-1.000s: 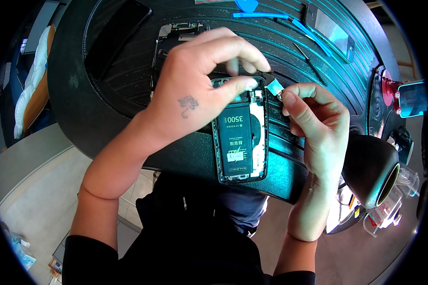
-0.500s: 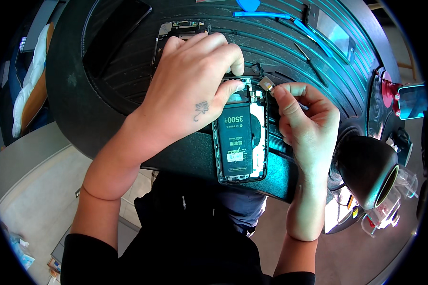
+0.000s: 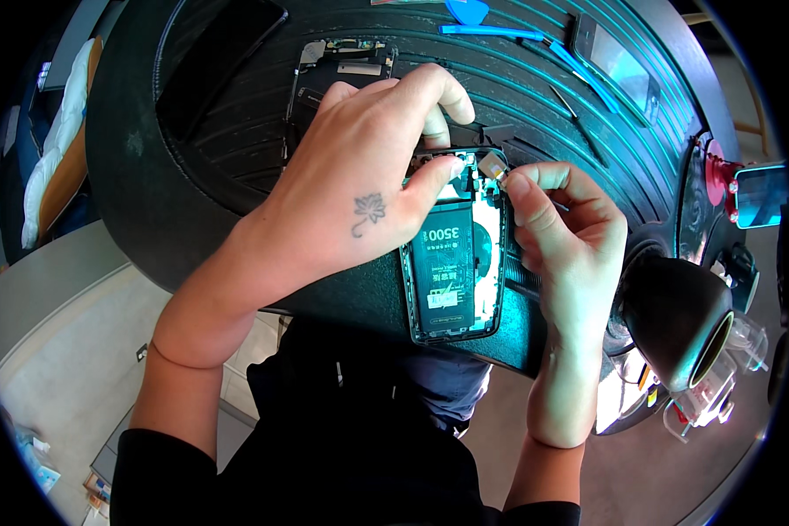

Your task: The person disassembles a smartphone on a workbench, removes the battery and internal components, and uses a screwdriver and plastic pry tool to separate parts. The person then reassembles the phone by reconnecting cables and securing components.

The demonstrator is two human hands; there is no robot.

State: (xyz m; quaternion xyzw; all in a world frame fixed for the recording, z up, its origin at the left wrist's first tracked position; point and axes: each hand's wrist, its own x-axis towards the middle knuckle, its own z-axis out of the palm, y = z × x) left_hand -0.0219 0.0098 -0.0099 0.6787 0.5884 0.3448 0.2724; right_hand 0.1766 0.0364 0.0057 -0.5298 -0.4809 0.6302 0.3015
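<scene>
An opened smartphone (image 3: 494, 302) lies at the near edge of the table, its long dark battery (image 3: 443, 263) exposed beside a bright inner frame. My left hand (image 3: 351, 167) reaches over from the left. Its thumb rests on the phone's top end and its fingers curl beyond, gripping there; the fingertips are partly hidden. At the phone's upper right corner, my right hand (image 3: 570, 215) pinches a small silvery square part (image 3: 491, 166) between thumb and forefinger. This part overlaps the corner in view; whether it touches the phone I cannot tell.
Beyond my left hand lies another phone piece (image 3: 342, 63) with bare circuitry. A dark phone (image 3: 219, 66) is at the far left. Blue pry tools (image 3: 579, 72), a thin screwdriver (image 3: 579, 123) and a lit-surfaced phone (image 3: 618, 66) lie far right. A black cup-shaped object (image 3: 675, 316) stands right.
The phone and my left hand have shifted slightly right. My left forefinger has lifted off the top edge. The silvery part now sits closer over the phone's corner, still in my right hand's pinch.
</scene>
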